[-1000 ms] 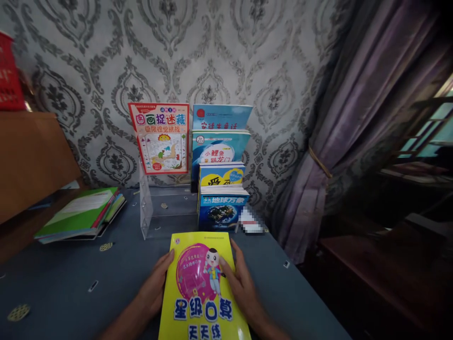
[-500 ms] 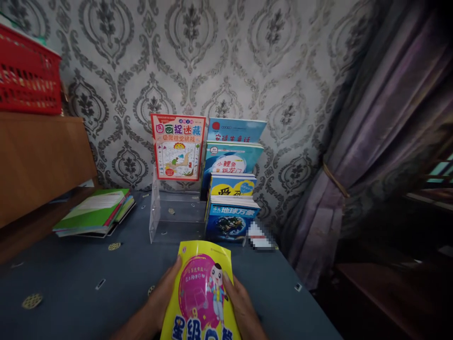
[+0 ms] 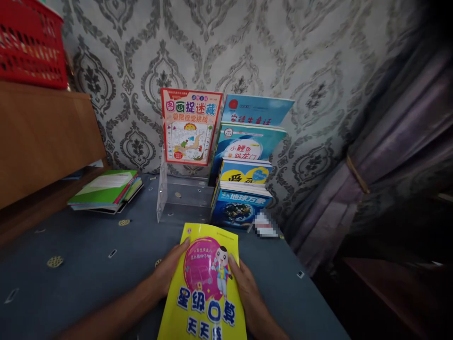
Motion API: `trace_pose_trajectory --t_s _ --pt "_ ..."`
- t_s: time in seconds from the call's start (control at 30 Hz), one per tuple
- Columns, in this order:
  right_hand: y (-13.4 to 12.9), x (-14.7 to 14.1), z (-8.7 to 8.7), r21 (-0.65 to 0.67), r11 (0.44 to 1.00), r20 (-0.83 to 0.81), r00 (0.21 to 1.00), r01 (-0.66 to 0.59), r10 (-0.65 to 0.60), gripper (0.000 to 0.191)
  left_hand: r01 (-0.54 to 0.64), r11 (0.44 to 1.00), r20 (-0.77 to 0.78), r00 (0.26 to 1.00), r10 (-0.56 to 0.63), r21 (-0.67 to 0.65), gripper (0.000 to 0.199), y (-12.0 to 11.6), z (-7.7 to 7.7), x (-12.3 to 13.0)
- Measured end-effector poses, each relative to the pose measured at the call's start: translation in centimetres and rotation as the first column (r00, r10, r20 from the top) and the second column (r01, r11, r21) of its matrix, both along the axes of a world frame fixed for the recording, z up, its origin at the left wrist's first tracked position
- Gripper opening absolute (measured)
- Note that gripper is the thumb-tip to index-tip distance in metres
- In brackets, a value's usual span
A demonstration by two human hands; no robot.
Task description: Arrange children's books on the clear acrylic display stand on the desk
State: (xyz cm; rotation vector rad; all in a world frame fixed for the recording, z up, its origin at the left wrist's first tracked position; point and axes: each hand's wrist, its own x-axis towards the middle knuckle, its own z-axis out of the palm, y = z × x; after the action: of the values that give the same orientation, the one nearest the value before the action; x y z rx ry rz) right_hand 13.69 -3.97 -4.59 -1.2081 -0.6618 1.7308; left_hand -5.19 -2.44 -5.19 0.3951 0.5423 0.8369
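A yellow book point(image 3: 208, 283) with a pink circle and a cartoon child on its cover is held between my two hands, low in the middle of the view. My left hand point(image 3: 172, 264) grips its left edge, thumb on the cover. On the opposite edge, my right hand point(image 3: 247, 283) is closed round it the same way; the fingers behind the book are hidden. Just beyond stands a clear stepped book rack point(image 3: 162, 196). A red-bordered picture book point(image 3: 191, 127) rests at its back left, and several blue books point(image 3: 239, 210) fill its right side in tiers.
A stack of books with a green cover point(image 3: 106, 186) lies on the dark patterned tabletop point(image 3: 92, 264) at left. Behind it is a wooden cabinet point(image 3: 46, 137) with a red basket point(image 3: 30, 47) on top. A tied curtain point(image 3: 339, 208) hangs at right, beside the table's edge.
The yellow book and both hands show higher in the view, with more of the cover visible. The rack appears larger and further up and right as the view shifts. Both hands keep their hold.
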Motion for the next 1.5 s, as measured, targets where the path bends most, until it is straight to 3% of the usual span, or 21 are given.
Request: trace_pose_trajectory --t_s 0.33,0.47,0.77,1.13,1.3,1.5 --pt "-0.3 -0.2 0.9 0.007 1.000 -0.054 0.998 0.028 -0.028 0.076 0.035 0.995 -0.008 0.999 -0.036 -0.093 0.061 0.1 0.6 -0.4" --pt "-0.4 0.0 1.1 0.027 0.999 -0.106 0.994 -0.031 0.034 0.072 0.068 0.988 0.026 0.998 -0.064 -0.139 0.071 0.4 0.9 -0.6" --pt "0.0 0.8 0.0 0.130 0.971 -0.159 0.962 -0.202 0.221 0.061 0.125 0.991 0.132 0.984 -0.119 -0.040 0.089 1.7 -0.1 -2.4" --pt "-0.2 0.8 0.2 0.198 0.943 -0.094 0.953 -0.266 0.289 0.059 -0.053 0.996 0.089 0.994 0.060 -0.077 0.077 1.4 1.5 -2.6" --pt "-0.1 0.8 -0.1 0.219 0.939 -0.096 0.952 -0.266 0.292 0.055 -0.085 0.992 0.045 0.995 0.090 -0.094 0.074 1.3 1.4 -2.7" --pt "-0.1 1.0 -0.6 0.215 0.945 -0.096 0.957 -0.248 0.273 0.054 -0.088 0.996 0.040 0.995 0.088 -0.016 0.073 1.1 1.3 -2.8"
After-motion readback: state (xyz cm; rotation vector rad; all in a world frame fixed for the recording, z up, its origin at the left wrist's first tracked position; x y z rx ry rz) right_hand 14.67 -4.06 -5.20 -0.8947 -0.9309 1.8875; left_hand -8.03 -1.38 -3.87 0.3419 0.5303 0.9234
